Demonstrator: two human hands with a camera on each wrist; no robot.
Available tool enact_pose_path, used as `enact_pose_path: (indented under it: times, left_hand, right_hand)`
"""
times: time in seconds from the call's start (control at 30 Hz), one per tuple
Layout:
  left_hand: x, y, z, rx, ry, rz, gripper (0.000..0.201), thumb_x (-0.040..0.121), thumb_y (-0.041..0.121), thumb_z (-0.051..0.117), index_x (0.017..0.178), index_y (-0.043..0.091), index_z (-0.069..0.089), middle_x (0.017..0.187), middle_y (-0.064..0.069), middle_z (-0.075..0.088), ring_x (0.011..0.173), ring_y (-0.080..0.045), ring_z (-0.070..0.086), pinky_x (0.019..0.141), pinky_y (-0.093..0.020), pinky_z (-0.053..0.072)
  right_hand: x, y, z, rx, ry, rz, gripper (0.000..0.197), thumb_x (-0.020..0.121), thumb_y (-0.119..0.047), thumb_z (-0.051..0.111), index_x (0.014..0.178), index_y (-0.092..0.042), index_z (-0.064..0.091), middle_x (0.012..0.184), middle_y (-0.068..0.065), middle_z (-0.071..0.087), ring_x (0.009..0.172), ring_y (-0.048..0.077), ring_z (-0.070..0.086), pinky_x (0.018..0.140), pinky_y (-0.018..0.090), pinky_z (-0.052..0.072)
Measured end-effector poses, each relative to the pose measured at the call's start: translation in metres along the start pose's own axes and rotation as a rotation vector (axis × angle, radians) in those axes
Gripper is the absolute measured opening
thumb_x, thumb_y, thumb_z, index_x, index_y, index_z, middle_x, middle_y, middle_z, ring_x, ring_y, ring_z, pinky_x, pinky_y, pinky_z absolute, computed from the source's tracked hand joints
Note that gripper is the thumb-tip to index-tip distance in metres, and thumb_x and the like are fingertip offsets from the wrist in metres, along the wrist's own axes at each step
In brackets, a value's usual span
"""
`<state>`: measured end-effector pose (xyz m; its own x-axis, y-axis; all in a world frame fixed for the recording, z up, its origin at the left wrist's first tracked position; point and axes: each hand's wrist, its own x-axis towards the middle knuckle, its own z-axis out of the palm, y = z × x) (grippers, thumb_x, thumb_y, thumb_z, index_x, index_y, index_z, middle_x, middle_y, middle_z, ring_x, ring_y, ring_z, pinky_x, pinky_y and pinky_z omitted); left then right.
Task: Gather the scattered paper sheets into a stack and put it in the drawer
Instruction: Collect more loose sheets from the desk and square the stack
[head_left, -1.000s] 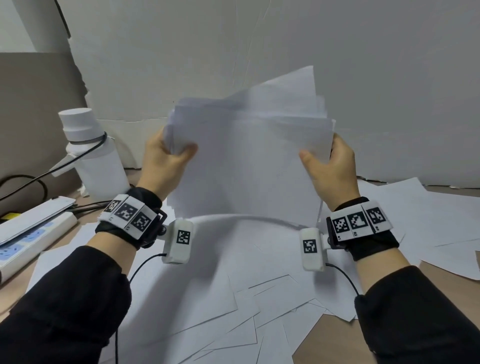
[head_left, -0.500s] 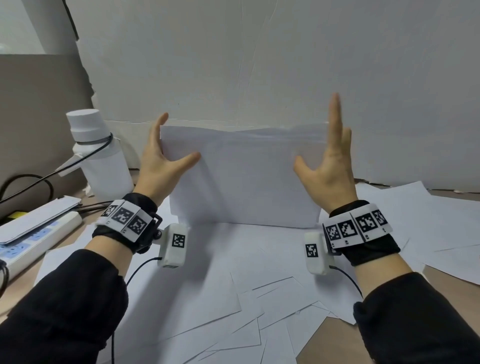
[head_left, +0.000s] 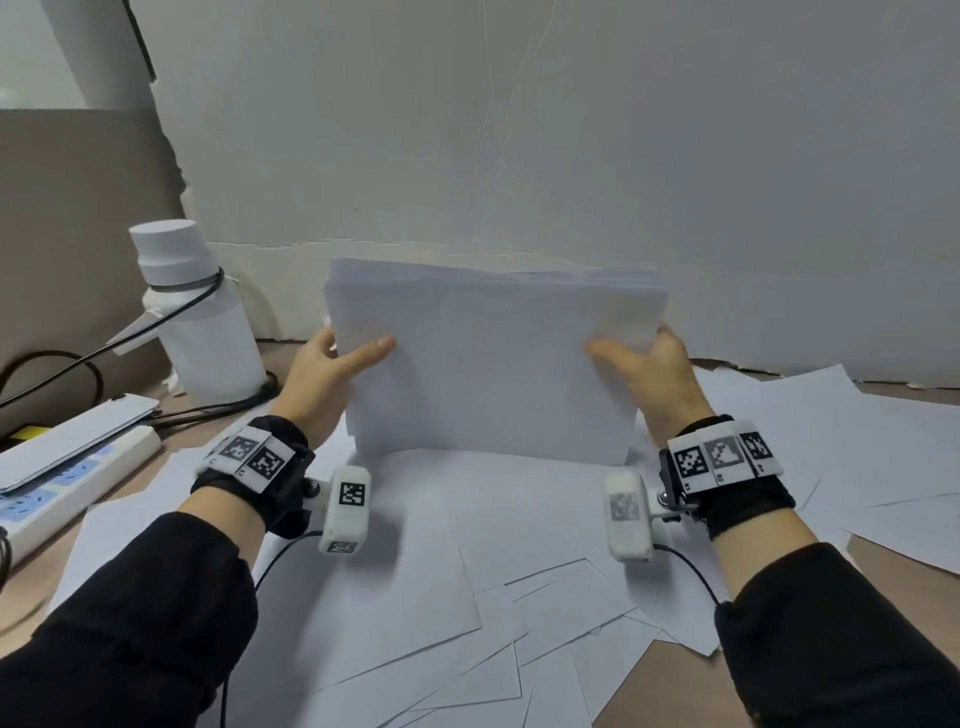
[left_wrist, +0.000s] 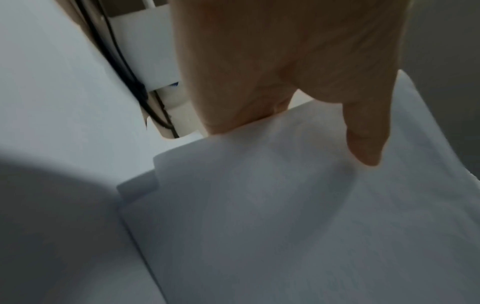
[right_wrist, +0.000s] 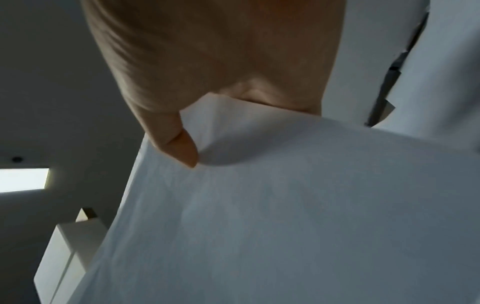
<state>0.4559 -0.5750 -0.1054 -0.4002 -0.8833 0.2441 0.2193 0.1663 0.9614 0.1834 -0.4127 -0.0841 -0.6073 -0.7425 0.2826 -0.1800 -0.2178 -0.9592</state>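
A stack of white paper sheets (head_left: 493, 364) stands upright on its long edge on the desk, its edges nearly even. My left hand (head_left: 332, 364) grips its left side, thumb across the front, and my right hand (head_left: 649, 364) grips its right side the same way. In the left wrist view the thumb lies on the stack (left_wrist: 285, 205); a few lower corners stick out unevenly. The right wrist view has my thumb pressing the front sheet (right_wrist: 259, 205). More loose sheets (head_left: 415, 597) lie scattered flat on the desk under and around the stack. No drawer is in view.
A white bottle (head_left: 197, 317) with a black cable round it stands at the left. A white power strip (head_left: 57, 478) with a flat white object on it lies at the far left. A grey wall panel (head_left: 571, 156) rises behind the desk. Further sheets (head_left: 831, 441) lie at the right.
A second ago the sheets were fanned and lifted; they dropped onto their edge and squared up. Both hands opened with fingers straight, and now grip the sides again.
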Motion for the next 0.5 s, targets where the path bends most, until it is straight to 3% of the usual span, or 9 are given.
enact_pose_path:
  times: [0.07, 0.17, 0.27, 0.33, 0.4, 0.5]
  left_hand:
    - [-0.001, -0.003, 0.008, 0.011, -0.039, -0.024, 0.056, 0.078, 0.022, 0.084, 0.128, 0.007, 0.063, 0.121, -0.010, 0.073, 0.115, -0.031, 0.068, 0.088, -0.037, 0.056]
    - [0.004, -0.001, 0.015, 0.031, 0.002, -0.015, 0.043, 0.085, 0.006, 0.076, 0.126, 0.008, 0.064, 0.118, -0.008, 0.074, 0.107, -0.027, 0.071, 0.086, -0.037, 0.056]
    - [0.009, -0.001, 0.017, 0.120, 0.050, 0.025, 0.057, 0.076, 0.010, 0.081, 0.129, 0.009, 0.061, 0.116, -0.006, 0.075, 0.108, -0.026, 0.071, 0.091, -0.039, 0.057]
    - [0.008, 0.000, 0.016, 0.193, 0.075, 0.041, 0.072, 0.079, 0.007, 0.082, 0.142, 0.013, 0.048, 0.119, -0.005, 0.072, 0.109, -0.023, 0.071, 0.087, -0.032, 0.058]
    - [0.007, 0.006, 0.012, 0.253, 0.106, 0.133, 0.093, 0.083, 0.008, 0.082, 0.155, 0.029, 0.027, 0.124, -0.004, 0.066, 0.108, -0.017, 0.070, 0.086, -0.026, 0.058]
    - [0.011, 0.023, 0.009, 0.411, 0.079, 0.341, 0.110, 0.082, 0.018, 0.084, 0.153, 0.054, 0.009, 0.141, -0.005, 0.052, 0.115, -0.016, 0.064, 0.093, -0.027, 0.055]
  right_hand:
    - [-0.001, 0.001, 0.004, -0.048, 0.017, -0.004, 0.021, 0.083, -0.002, 0.067, 0.098, -0.017, 0.066, 0.091, 0.000, 0.070, 0.084, 0.019, 0.067, 0.075, 0.034, 0.055]
    - [0.001, -0.001, 0.010, -0.029, 0.060, -0.088, 0.020, 0.082, 0.001, 0.061, 0.096, -0.013, 0.065, 0.081, 0.001, 0.065, 0.069, 0.015, 0.061, 0.063, 0.028, 0.052]
    - [0.004, 0.001, 0.009, -0.056, 0.117, -0.099, 0.024, 0.080, -0.003, 0.063, 0.100, -0.015, 0.062, 0.085, 0.000, 0.066, 0.070, 0.014, 0.062, 0.065, 0.029, 0.053]
    - [0.005, 0.005, 0.005, -0.075, 0.135, -0.068, 0.031, 0.078, -0.006, 0.064, 0.107, -0.016, 0.058, 0.091, -0.002, 0.066, 0.076, 0.013, 0.063, 0.070, 0.029, 0.053]
    - [0.006, 0.007, 0.002, -0.060, 0.136, -0.043, 0.041, 0.080, -0.006, 0.063, 0.119, -0.016, 0.052, 0.097, -0.004, 0.066, 0.080, 0.008, 0.063, 0.070, 0.024, 0.050]
    - [0.005, 0.007, 0.000, -0.058, 0.123, -0.028, 0.045, 0.082, -0.002, 0.059, 0.124, -0.016, 0.048, 0.098, -0.005, 0.064, 0.079, 0.004, 0.061, 0.064, 0.014, 0.047]
